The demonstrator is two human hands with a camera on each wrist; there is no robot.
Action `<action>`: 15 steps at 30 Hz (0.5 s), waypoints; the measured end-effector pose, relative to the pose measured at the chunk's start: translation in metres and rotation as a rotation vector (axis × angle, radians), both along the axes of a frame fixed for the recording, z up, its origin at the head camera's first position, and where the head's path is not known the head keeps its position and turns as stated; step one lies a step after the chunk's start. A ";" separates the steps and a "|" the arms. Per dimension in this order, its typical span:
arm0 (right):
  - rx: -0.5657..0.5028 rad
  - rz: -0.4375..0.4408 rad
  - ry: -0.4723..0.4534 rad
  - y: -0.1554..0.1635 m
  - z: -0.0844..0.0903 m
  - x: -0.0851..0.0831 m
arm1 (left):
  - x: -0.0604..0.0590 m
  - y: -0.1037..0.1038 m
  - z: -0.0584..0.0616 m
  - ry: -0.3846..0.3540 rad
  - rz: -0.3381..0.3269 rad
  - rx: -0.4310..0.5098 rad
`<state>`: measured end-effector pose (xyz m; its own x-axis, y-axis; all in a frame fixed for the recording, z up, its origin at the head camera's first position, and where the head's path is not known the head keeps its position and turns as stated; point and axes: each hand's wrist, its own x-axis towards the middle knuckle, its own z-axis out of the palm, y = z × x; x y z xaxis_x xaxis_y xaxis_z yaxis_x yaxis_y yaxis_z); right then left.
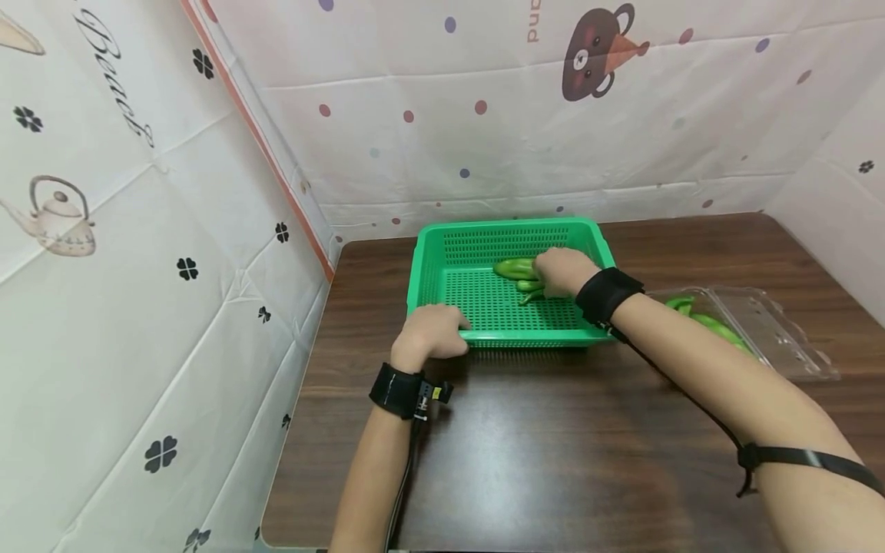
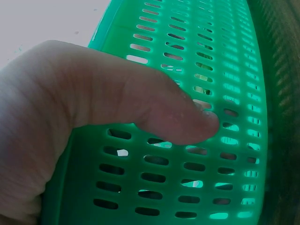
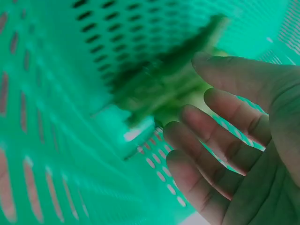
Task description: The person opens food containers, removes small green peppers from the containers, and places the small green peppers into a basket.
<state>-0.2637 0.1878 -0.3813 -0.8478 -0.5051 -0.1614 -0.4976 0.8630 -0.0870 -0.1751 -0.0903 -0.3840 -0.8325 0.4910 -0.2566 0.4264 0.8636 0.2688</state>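
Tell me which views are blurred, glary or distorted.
Head view: sharp, wide-angle bend at the edges, soft glare on the dark table. Left wrist view: left hand and green basket very close, slightly soft, bright wash at upper left. Right wrist view: green peppers smeared by blur, the right hand clearer, green cast throughout.

Basket (image 1: 442,269) mid-table (image 1: 553,461), peppers (image 1: 518,270) inside, clear box (image 1: 774,322) to its right

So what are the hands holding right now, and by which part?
The left hand grips the green basket by its near rim, thumb on the outer wall. The right hand is open over the green peppers, gripping nothing.
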 end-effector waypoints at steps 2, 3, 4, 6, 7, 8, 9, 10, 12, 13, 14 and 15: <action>-0.025 -0.022 -0.008 0.003 0.011 0.002 | 0.000 0.000 -0.001 -0.006 0.001 0.001; -0.035 -0.030 -0.004 0.005 0.018 0.004 | 0.000 0.000 -0.001 -0.006 0.000 -0.002; -0.046 -0.043 -0.013 0.008 0.025 0.005 | 0.000 0.000 -0.002 -0.007 0.001 -0.004; -0.059 -0.067 -0.016 0.016 0.042 0.010 | 0.000 0.000 -0.002 -0.008 0.002 -0.003; -0.060 -0.083 -0.015 0.022 0.049 0.012 | -0.001 0.001 -0.002 -0.006 0.000 -0.004; -0.064 -0.096 -0.012 0.028 0.057 0.015 | -0.001 0.001 -0.002 -0.004 0.000 -0.006; -0.074 -0.107 -0.006 0.037 0.063 0.017 | -0.002 0.001 -0.002 -0.001 -0.001 -0.006; -0.085 -0.124 -0.008 0.045 0.069 0.020 | -0.002 0.001 -0.001 -0.001 -0.002 -0.007; -0.111 -0.158 -0.003 0.066 0.079 0.026 | -0.002 0.001 0.000 -0.005 -0.001 -0.007; -0.121 -0.176 -0.004 0.076 0.081 0.031 | -0.002 0.001 0.000 -0.009 -0.001 -0.009; -0.131 -0.195 -0.010 0.087 0.083 0.035 | -0.002 0.001 0.000 -0.014 0.002 -0.010; -0.134 -0.212 -0.014 0.097 0.083 0.039 | -0.002 0.000 0.000 -0.018 0.002 -0.013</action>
<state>-0.2243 0.2851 -0.2979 -0.9353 -0.3336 -0.1179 -0.3043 0.9284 -0.2133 -0.1774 -0.0899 -0.3836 -0.8289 0.4856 -0.2776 0.4195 0.8680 0.2656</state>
